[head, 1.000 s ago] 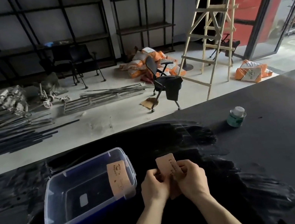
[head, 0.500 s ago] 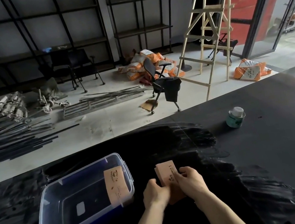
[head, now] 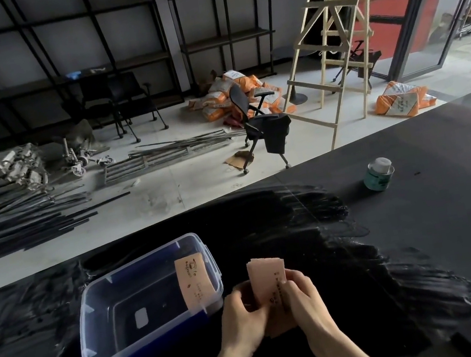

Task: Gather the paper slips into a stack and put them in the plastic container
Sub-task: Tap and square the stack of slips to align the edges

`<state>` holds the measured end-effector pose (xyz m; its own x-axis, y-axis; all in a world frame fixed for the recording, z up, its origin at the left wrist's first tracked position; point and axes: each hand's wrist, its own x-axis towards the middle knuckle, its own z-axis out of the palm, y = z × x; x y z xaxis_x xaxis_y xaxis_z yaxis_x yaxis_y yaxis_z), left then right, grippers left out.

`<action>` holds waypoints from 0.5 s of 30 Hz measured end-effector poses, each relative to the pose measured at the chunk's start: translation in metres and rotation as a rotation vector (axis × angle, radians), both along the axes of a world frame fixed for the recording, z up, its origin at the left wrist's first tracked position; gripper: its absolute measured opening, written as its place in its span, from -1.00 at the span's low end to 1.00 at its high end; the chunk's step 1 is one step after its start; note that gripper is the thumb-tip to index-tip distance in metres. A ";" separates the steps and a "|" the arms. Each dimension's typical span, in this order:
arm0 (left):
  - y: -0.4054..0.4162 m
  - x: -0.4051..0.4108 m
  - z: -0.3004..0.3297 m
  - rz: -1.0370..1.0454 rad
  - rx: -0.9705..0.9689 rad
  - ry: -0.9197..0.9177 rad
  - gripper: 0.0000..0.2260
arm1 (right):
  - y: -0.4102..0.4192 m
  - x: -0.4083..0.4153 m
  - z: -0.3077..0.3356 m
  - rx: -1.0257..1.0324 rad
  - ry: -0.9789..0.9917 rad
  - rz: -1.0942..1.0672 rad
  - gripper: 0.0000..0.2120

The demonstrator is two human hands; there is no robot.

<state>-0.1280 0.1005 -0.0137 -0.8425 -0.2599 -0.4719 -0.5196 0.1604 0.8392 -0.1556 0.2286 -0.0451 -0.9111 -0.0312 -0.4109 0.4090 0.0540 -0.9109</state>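
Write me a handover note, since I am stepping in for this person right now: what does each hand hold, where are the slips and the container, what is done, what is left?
Left hand and right hand: both grip the stack of paper slips, held upright above the black table.
Plastic container: open, left of the hands; one slip leans against its right wall.
Done: slips gathered in hand.
Left: square the stack, put it in the container.
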 end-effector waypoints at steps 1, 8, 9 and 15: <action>-0.003 0.007 0.003 -0.014 -0.027 0.045 -0.66 | -0.003 0.009 0.002 -0.035 0.008 -0.007 -0.75; -0.026 0.054 0.001 -0.026 -0.198 0.238 -0.62 | -0.029 0.052 0.020 -0.151 0.131 0.078 -0.71; -0.028 0.059 0.001 -0.014 -0.222 0.258 -0.59 | -0.033 0.056 0.022 -0.152 0.142 0.086 -0.66; -0.038 0.075 -0.006 0.000 -0.248 0.253 -0.68 | -0.046 0.074 0.015 -0.175 0.188 0.151 -0.61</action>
